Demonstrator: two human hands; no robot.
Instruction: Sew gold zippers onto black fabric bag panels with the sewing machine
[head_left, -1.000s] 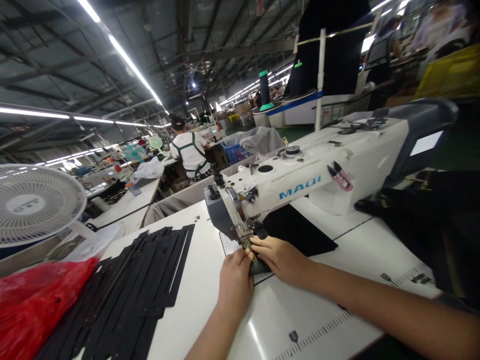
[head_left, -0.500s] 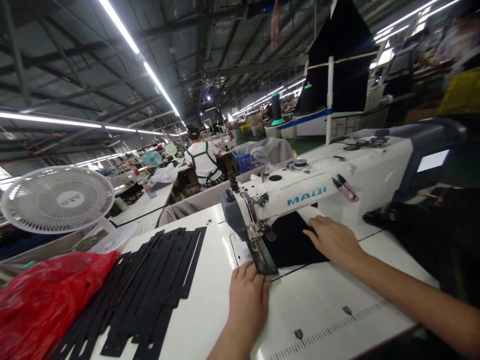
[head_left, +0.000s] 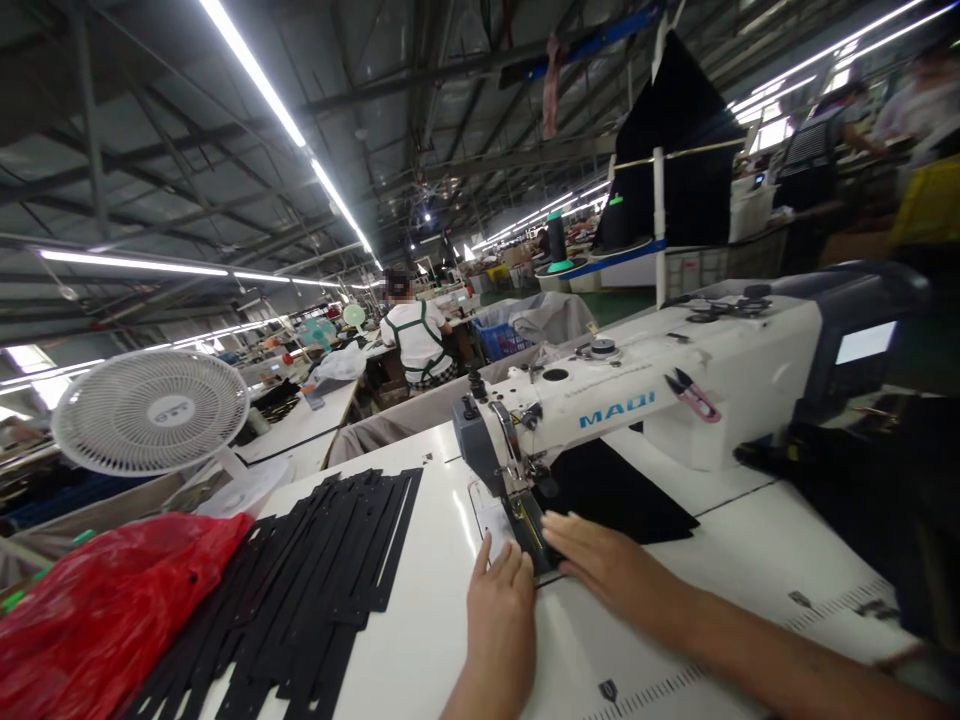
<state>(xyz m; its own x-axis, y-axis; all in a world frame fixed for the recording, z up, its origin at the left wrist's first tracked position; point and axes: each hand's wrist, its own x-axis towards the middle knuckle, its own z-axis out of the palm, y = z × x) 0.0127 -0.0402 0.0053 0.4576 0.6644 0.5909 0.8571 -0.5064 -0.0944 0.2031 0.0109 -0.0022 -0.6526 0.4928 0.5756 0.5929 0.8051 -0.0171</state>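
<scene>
My left hand (head_left: 499, 600) lies flat on the white table, fingers stretched toward the needle plate of the white sewing machine (head_left: 675, 395). My right hand (head_left: 600, 560) rests flat beside it, fingertips on the narrow black strip (head_left: 534, 530) under the presser foot. A larger black fabric piece (head_left: 622, 495) lies behind the needle, under the machine arm. Both hands are open and press down; neither grips anything.
A stack of black cut strips (head_left: 315, 580) lies left of the machine. A red plastic bag (head_left: 97, 610) and a white fan (head_left: 150, 412) stand at far left. Pink thread snips (head_left: 694, 392) sit on the machine arm. Another worker (head_left: 412, 335) sits at a table beyond. Dark fabric (head_left: 885, 490) hangs at right.
My right hand came back from the black fabric behind the needle to the strip at the presser foot. My left hand stayed in front of the needle plate.
</scene>
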